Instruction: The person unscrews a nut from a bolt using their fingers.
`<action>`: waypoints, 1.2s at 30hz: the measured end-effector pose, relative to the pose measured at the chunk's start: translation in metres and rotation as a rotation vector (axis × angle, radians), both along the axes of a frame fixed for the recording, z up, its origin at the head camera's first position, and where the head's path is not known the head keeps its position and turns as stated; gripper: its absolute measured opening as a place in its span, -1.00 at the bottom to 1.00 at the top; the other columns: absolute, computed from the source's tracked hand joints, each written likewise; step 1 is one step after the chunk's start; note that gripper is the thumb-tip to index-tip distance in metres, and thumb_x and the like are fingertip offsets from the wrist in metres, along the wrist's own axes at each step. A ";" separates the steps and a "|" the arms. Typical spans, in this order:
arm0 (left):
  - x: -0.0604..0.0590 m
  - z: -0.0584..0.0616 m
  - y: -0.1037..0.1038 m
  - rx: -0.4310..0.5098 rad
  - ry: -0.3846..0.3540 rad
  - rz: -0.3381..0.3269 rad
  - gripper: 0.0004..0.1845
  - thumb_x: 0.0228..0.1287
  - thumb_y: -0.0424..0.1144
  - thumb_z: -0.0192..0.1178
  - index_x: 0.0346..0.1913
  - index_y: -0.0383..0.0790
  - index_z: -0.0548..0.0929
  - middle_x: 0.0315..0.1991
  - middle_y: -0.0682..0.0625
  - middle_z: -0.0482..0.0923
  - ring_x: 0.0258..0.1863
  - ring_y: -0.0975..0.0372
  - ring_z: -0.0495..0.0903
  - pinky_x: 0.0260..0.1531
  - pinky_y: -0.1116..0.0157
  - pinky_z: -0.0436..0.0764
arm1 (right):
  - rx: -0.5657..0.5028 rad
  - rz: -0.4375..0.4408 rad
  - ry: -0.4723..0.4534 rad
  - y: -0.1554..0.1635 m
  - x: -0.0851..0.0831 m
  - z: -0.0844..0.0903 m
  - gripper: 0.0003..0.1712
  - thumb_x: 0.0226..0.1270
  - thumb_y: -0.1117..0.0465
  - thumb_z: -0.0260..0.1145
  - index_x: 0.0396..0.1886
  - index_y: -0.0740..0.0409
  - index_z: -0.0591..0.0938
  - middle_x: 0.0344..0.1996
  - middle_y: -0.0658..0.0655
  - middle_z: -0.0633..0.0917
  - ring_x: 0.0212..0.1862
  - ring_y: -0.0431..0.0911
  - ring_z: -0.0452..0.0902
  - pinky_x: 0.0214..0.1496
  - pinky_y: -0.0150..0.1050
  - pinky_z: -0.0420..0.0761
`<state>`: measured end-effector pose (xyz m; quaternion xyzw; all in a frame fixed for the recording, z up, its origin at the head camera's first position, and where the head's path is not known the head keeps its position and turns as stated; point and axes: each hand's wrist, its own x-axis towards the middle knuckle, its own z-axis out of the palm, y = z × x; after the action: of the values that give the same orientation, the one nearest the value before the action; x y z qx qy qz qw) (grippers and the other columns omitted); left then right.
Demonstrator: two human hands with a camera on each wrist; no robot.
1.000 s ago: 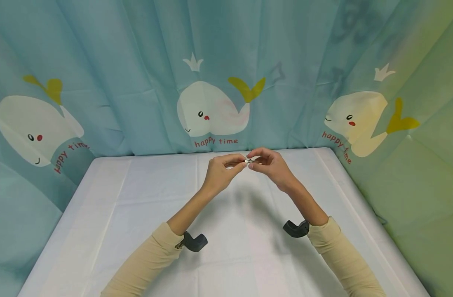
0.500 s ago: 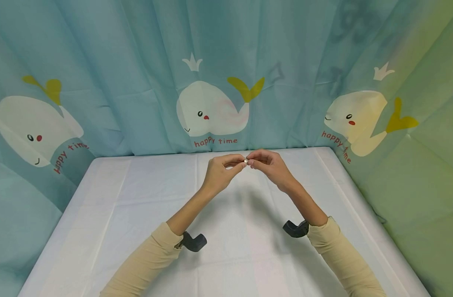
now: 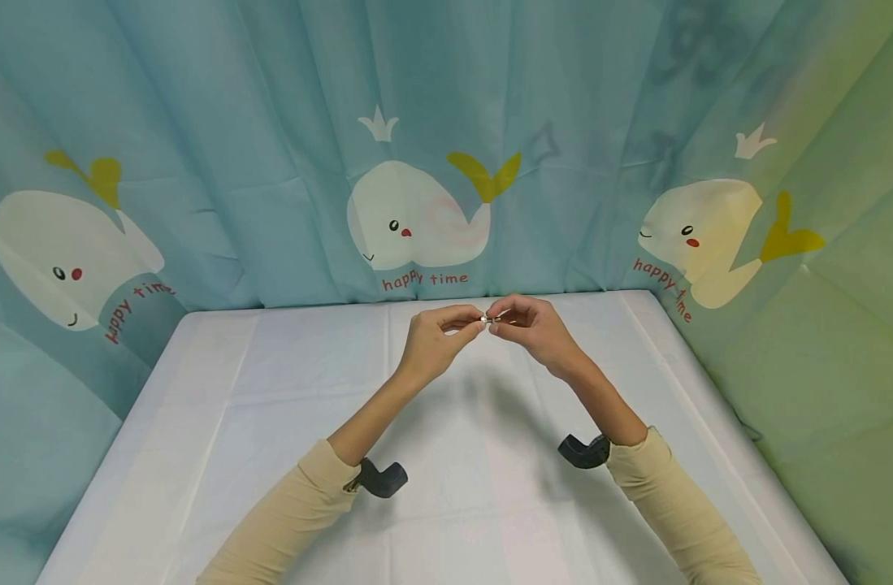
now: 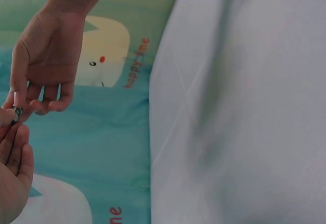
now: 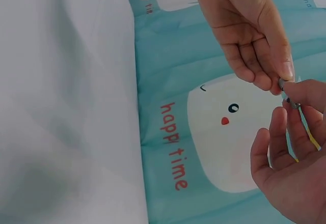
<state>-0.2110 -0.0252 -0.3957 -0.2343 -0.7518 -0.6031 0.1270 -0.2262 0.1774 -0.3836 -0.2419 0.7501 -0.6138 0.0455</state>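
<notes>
A small shiny metal part [image 3: 487, 319], bolt-like in shape, is held between both hands above the far part of the table. My left hand [image 3: 435, 341] pinches its left end between thumb and fingertips. From the other side, the thumb and fingertips of my right hand [image 3: 539, 331] hold the right end. A ring-like metal end [image 4: 18, 111] shows between the fingertips in the left wrist view. Short grey metal [image 5: 294, 104] peeks out at the fingertips in the right wrist view. Fingers hide most of the part, and I cannot tell its exact kind.
Under the hands lies a white-covered table [image 3: 307, 487]. A blue-green curtain [image 3: 270, 203] printed with whales hangs along its far edge and both sides. Black curved camera mounts sit on the left wrist [image 3: 383, 478] and right wrist [image 3: 583, 451].
My right fingertips closed in over the metal part half a second ago, and now they have drawn slightly back, so more of it shows. The left hand has stayed almost still.
</notes>
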 end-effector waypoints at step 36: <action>0.001 0.003 0.002 0.009 0.000 -0.005 -0.86 0.27 -0.36 0.38 -0.14 -0.29 0.79 -0.24 -0.06 0.76 -0.21 0.18 0.74 -0.13 0.21 0.69 | -0.034 -0.021 -0.048 0.001 -0.002 -0.005 -0.63 0.37 0.35 0.33 0.13 0.32 0.55 -0.10 0.09 0.62 -0.16 -0.04 0.60 -0.02 -0.22 0.62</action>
<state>-0.2097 -0.0232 -0.3924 -0.2358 -0.7486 -0.6066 0.1265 -0.2285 0.1781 -0.3889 -0.2199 0.7407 -0.6326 0.0531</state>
